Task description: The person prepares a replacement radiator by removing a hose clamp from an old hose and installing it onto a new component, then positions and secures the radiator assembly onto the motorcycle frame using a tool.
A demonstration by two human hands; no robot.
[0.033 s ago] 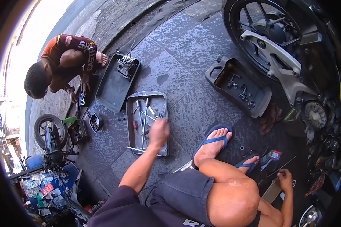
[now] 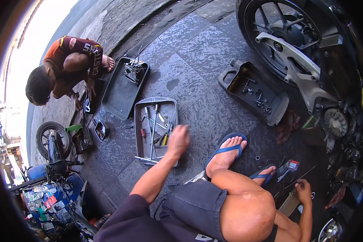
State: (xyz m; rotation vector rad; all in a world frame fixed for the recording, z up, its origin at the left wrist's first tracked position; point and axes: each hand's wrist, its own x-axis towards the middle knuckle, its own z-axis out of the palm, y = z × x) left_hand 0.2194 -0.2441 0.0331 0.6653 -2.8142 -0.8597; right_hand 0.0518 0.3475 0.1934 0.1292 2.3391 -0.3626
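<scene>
My left hand (image 2: 179, 141) is curled closed and slightly blurred, just above the right rim of a grey tray (image 2: 176, 121). Whatever its fingers hold, if anything, is hidden. Inside the tray lie a long metal T-handle wrench (image 2: 153, 131), a red-handled screwdriver (image 2: 143, 133), a tool with a yellow handle (image 2: 165, 139) and several other metal tools. Low at the right, beside my bent knee, my right hand (image 2: 303, 191) has its fingers bent inward. What is in them I cannot make out. A thin rod (image 2: 302, 176) and a tan strip (image 2: 289, 205) are near it.
A cut-open black container (image 2: 276, 112) holds several bolts. Another dark tray (image 2: 119, 97) carries a metal engine part (image 2: 134, 72). A partly dismantled motorcycle (image 2: 298, 60) stands at right. Another person (image 2: 70, 66) squats at far left near motorcycle parts (image 2: 54, 141).
My left hand has moved slightly right, from over the tray to its right rim. The yellow handle in the tray has come into sight. My right hand has stayed put.
</scene>
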